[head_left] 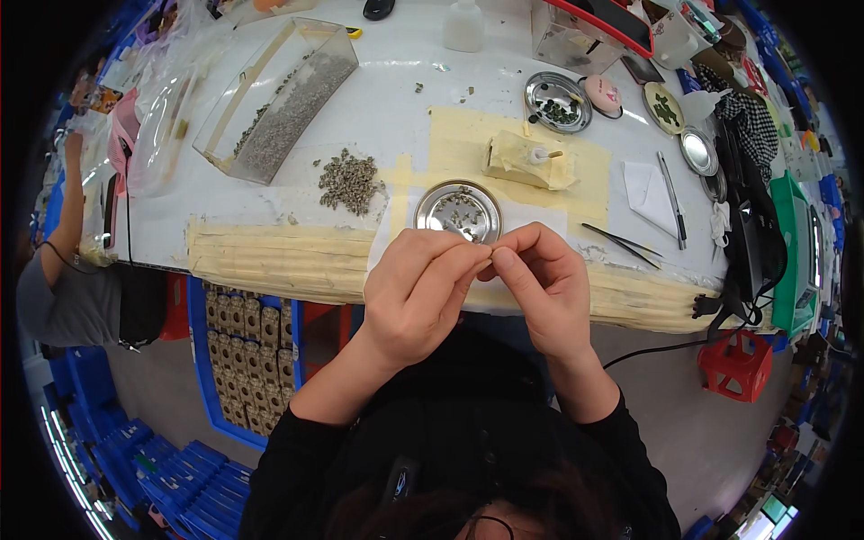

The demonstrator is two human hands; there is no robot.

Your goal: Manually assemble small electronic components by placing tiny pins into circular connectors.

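Observation:
My left hand [426, 286] and my right hand [549, 286] meet fingertip to fingertip over the table's front edge. Both are closed in a pinch; whatever is between the fingers is too small or hidden to make out. Just beyond them, a round metal dish [421, 216] holds several small greyish-brown pieces. To its left lies a loose heap of similar small pieces [347, 183]. Dark tweezers [621, 245] rest on the table to the right of my right hand. Behind the dish stands a block wrapped in yellowish tape [526, 162] with a white peg on top.
A clear box [297, 103] full of small grey pieces lies at the back left. Metal dishes with dark green bits [560, 106], a folded white cloth [650, 193] and a pen [679, 229] are on the right. Below the table sits a blue crate [216, 396]; a red stool [735, 364] stands right.

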